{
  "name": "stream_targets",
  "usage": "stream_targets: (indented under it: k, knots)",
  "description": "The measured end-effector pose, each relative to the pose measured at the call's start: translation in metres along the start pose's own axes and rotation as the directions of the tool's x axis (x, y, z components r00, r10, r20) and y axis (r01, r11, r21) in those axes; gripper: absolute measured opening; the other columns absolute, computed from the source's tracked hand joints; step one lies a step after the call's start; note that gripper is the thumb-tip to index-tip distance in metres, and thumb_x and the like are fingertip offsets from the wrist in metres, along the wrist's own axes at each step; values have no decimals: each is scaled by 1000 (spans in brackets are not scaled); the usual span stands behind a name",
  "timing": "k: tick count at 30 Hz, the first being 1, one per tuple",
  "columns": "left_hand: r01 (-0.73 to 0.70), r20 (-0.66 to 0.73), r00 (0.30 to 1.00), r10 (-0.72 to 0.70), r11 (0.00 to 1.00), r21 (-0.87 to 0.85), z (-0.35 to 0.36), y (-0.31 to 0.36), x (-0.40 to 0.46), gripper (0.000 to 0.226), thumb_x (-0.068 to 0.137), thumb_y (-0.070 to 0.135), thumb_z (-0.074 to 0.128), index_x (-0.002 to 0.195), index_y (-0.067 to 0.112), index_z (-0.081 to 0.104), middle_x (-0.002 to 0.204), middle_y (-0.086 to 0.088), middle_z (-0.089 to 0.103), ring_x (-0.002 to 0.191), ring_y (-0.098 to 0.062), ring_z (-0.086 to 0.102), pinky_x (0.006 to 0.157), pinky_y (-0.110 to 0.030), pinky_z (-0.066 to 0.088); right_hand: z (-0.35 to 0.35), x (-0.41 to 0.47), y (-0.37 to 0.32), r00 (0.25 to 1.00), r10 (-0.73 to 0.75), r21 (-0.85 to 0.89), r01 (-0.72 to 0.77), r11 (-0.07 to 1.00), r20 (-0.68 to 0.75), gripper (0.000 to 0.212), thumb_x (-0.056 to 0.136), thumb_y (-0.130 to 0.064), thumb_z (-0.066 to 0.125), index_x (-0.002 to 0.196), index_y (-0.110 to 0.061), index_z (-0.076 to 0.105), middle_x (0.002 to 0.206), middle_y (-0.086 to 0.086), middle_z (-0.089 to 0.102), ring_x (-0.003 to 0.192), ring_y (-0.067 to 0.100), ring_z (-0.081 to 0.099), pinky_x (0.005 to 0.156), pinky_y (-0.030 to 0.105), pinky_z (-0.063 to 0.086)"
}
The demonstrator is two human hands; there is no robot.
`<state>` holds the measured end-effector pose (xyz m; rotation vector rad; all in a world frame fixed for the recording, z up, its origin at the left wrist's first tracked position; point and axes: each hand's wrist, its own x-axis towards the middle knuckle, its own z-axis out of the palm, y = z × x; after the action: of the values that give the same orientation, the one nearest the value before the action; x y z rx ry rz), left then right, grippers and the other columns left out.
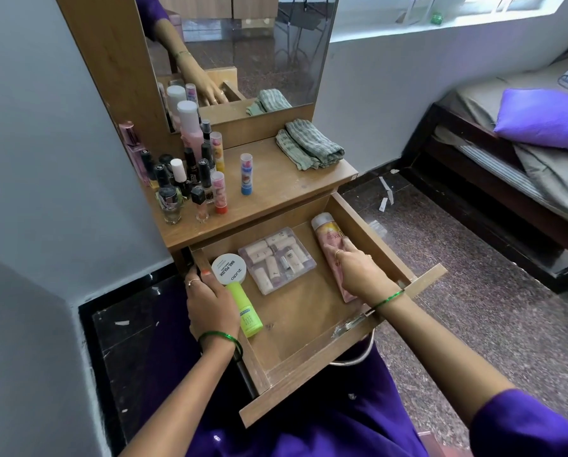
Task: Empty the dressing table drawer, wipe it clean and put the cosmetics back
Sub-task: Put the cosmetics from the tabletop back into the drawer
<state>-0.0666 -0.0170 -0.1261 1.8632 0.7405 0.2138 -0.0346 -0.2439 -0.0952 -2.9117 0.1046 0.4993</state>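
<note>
Both hands reach into the drawer (pixel 309 367) at frame centre: right hand (pixel 358 275) grips the pink tube (pixel 329 239), long axis running away toward the mirror, left hand (pixel 210 301) curls round the green bottle (pixel 248 311)

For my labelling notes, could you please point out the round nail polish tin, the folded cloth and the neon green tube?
nail polish tin (pixel 229 269), head view, on its white lid.
folded cloth (pixel 310 149), head view, mid-fold.
neon green tube (pixel 248 313), head view, on its body.
</note>
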Motion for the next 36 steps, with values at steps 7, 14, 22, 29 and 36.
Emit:
stream_targets:
  k: [7,14,22,29,36]
  knots:
    - [0,-1,1000,0,1000,2,0,2,-1,39,102,29,27,135,14,43,125,-11,58,110,-32,57,73,-32,35,0,15,1,999,-33,-2,33,999,1,53,90,-17,50,141,-20,35,155,16,8,129,48,35,104,49,34]
    - [2,-7,1000,-2,1000,9,0,-1,1,40,102,31,27,135,15,43,125,-12,59,110,-33,57,75,-34,38,-2,18,-1,998,-52,-85,54,995,25,90,77,-15,72,147,-22,16,156,17,0,126,53,33,101,51,39]
    - [-8,-7,1000,8,1000,28,0,0,0,39,102,29,27,134,12,44,122,-12,59,108,-33,57,72,-33,35,-1,14,0,996,-92,-154,90,984,-1,82,87,-8,57,149,-27,6,156,16,-3,126,53,31,98,51,42]
    - [-7,-4,1000,8,999,33,0,0,0,40,102,29,27,134,13,44,122,-11,60,107,-32,58,72,-34,37,-1,17,0,996,-86,-188,84,978,1,85,85,-8,60,148,-27,6,154,15,0,126,50,28,95,50,43]
    - [-3,-3,1000,3,999,49,0,3,-1,40,102,30,27,134,15,44,124,-11,59,109,-33,57,74,-36,38,-28,26,-7,952,-146,-54,136,989,-268,33,84,-21,60,111,-7,51,119,11,40,105,34,49,85,41,47]
